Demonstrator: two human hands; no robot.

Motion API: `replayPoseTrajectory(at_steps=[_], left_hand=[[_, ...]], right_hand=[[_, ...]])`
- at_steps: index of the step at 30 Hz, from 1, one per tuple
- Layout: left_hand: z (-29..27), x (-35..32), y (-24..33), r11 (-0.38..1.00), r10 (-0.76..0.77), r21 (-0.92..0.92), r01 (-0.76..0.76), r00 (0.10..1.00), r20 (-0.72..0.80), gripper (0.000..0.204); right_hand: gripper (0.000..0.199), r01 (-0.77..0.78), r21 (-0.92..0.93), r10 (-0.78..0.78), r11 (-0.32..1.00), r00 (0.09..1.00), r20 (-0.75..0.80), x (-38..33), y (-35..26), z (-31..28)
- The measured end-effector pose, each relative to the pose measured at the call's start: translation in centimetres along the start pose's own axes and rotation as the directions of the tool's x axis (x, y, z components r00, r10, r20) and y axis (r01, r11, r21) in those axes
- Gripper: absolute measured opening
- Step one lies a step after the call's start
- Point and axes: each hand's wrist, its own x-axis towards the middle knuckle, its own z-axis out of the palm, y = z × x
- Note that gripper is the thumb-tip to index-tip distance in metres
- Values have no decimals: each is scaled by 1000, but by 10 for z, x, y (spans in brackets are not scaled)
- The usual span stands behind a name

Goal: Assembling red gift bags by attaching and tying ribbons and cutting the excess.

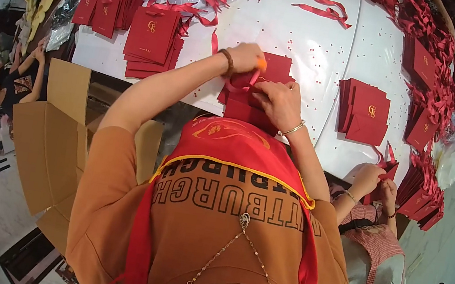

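My left hand (247, 57) is closed, fingers pinched on a loop of red satin ribbon (240, 83) that curves down from it; an orange cap shows on one fingertip and a dark bead bracelet sits on the wrist. My right hand (278, 101) is curled shut, gripping the top of the dark red folded paper gift bag (258, 91) that lies on a short stack of the same bags at the near edge of the white bench (323, 50), directly ahead of my chest. The ribbon loop rests on that top bag, between both hands. To the left, a taller stack of flat red bags with a small gold emblem (150, 36) lies on the bench, with further emblem-marked bags (100, 11) beyond it. To the right, a fanned pile of red bags, gold emblem on the top one (366, 113), lies well apart from my hands. Loose red ribbons (326, 10) lie across the far side. An open brown cardboard carton (57, 140) stands on the floor at my left. Another person's hands (377, 182) hold a red bag at my right.
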Motion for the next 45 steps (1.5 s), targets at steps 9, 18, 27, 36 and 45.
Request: replayPoseTrajectory(at_steps=[9,18,27,36,45], left_hand=[[-25,-34,-47,862,-137,302,407,761,-634,38],[-12,-18,-100,954,-52,151,259,638,-768,22],[8,-34,-11,915,28,-367,-167,934,-356,8],[31,-26,-26,988,98,-72,-138,912,-399,10],[69,-38,-2,956,289,186,-226,838,-464,13]], right_hand=[[21,-244,-25,245,969,962,118,10,20,2],[27,-397,157,358,904,906,227,33,17,-12],[26,-254,123,223,959,950,217,39,25,35],[25,-207,-108,209,972,978,14,-5,18,-2],[24,-696,496,570,520,715,406,1,35,0]])
